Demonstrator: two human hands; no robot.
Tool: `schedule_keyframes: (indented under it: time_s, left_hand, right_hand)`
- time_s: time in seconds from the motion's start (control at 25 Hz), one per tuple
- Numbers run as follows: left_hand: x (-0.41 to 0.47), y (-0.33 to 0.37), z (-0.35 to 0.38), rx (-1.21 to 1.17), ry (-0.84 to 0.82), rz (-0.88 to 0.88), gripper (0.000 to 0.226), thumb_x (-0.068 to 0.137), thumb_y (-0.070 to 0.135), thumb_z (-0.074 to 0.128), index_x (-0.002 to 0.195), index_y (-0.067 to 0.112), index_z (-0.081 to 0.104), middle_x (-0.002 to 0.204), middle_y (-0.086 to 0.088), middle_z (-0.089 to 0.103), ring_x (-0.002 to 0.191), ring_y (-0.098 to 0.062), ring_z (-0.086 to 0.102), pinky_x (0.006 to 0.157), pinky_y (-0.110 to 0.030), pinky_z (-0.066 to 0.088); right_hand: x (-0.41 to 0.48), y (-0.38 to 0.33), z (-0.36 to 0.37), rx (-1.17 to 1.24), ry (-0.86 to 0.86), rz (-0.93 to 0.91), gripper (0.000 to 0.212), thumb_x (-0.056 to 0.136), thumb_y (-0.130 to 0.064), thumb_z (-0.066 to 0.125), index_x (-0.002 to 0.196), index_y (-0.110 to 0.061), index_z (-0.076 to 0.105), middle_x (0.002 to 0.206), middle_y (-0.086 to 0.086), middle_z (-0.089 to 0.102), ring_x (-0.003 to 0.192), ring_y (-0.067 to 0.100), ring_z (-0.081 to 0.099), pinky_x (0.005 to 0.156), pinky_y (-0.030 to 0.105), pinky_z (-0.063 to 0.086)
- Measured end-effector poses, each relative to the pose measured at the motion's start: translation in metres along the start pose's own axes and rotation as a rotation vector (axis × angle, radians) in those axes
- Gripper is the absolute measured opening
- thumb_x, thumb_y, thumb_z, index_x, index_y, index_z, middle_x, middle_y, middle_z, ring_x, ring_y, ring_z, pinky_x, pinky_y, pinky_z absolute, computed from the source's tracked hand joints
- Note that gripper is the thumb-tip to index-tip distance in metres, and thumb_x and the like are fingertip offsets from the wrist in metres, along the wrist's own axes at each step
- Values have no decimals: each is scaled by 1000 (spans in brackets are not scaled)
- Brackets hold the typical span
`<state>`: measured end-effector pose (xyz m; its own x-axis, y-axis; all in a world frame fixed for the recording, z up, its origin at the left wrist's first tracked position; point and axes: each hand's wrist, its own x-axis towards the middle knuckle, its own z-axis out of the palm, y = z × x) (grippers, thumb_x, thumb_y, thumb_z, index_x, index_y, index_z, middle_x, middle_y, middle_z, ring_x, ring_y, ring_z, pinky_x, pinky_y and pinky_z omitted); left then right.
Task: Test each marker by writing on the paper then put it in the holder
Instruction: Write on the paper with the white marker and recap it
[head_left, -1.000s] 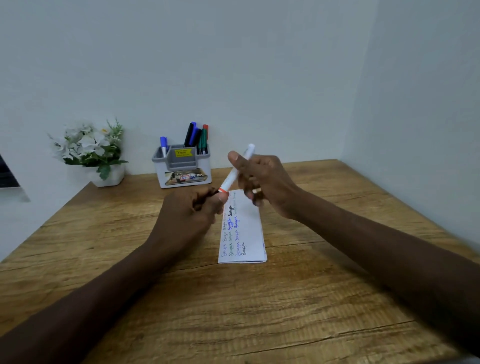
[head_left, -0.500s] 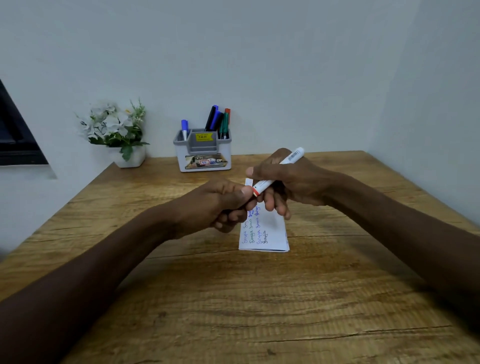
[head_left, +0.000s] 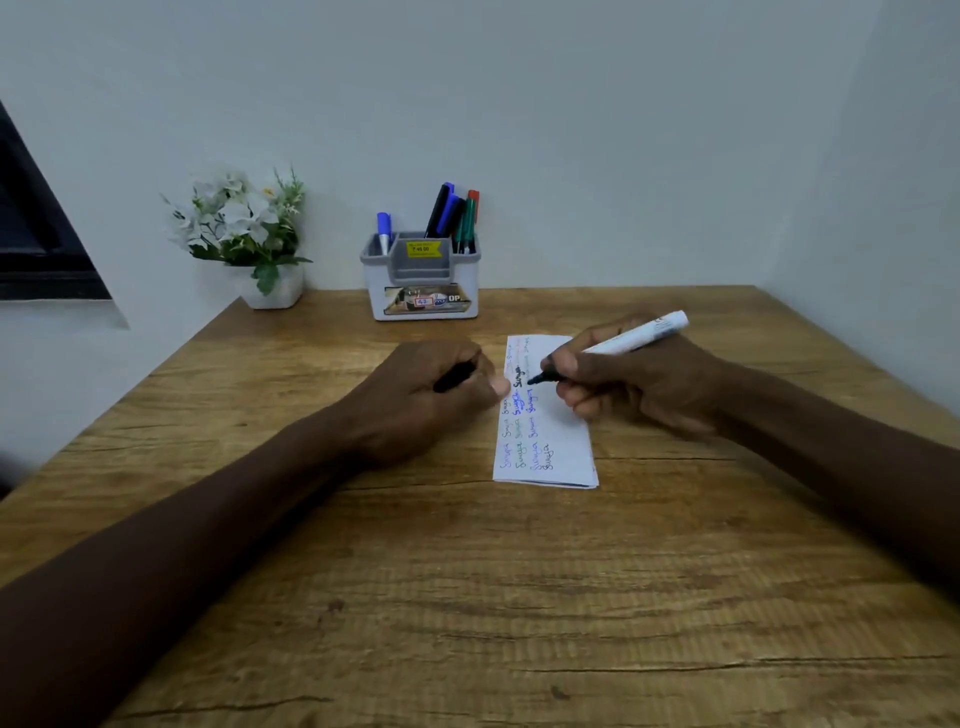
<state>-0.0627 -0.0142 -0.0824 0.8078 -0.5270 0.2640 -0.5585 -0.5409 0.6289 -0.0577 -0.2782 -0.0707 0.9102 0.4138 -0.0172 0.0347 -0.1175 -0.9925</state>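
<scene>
My right hand (head_left: 639, 382) grips a white marker (head_left: 636, 335) with its black tip down on the folded white paper (head_left: 558, 447), which carries several coloured handwritten words. My left hand (head_left: 426, 395) rests on the table just left of the paper, its fingers curled round the marker's black cap (head_left: 456, 375). The grey and white holder (head_left: 422, 283) stands at the back by the wall with several markers upright in it, blue, black, green and red.
A white pot of artificial flowers (head_left: 244, 234) stands at the back left of the wooden table (head_left: 467, 597). Walls close the back and right sides. A dark window frame (head_left: 36, 244) is at the far left.
The cap has come off the marker and stayed in my left hand. My right hand swung the marker tip down onto the paper, and my hands moved apart.
</scene>
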Motion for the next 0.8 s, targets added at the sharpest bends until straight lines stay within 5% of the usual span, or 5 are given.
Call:
schedule_keyframes:
  time_s: [0.16, 0.36, 0.52, 0.8]
  left_hand:
    - [3, 0, 3, 81, -145, -12, 39, 83, 40, 83, 100, 10, 65, 94, 38, 63, 97, 5, 59, 84, -35, 51]
    - [7, -6, 3, 60, -157, -33, 41, 80, 45, 84, 86, 13, 59, 114, 20, 69, 108, -5, 63, 91, -48, 53]
    - [7, -5, 4, 78, -170, -16, 37, 78, 55, 81, 85, 26, 59, 114, 16, 70, 107, -10, 64, 89, -49, 54]
    - [7, -2, 3, 58, -195, -27, 38, 81, 44, 83, 81, 18, 55, 120, 21, 68, 115, -11, 62, 94, -51, 52]
  right_hand:
    - [-2, 8, 4, -143, 58, -102, 22, 83, 4, 74, 97, 19, 68, 62, 11, 67, 47, 17, 61, 48, 25, 53]
    - [1, 6, 14, -381, 32, -208, 19, 84, -4, 77, 79, 12, 70, 57, 22, 65, 33, 21, 53, 41, 24, 46]
    - [1, 8, 15, -466, 35, -198, 19, 86, -8, 79, 81, 8, 71, 52, 8, 68, 35, 16, 57, 44, 25, 48]
    - [-2, 6, 19, -491, 53, -152, 22, 83, -14, 83, 87, 5, 72, 59, 10, 72, 40, 17, 60, 43, 26, 52]
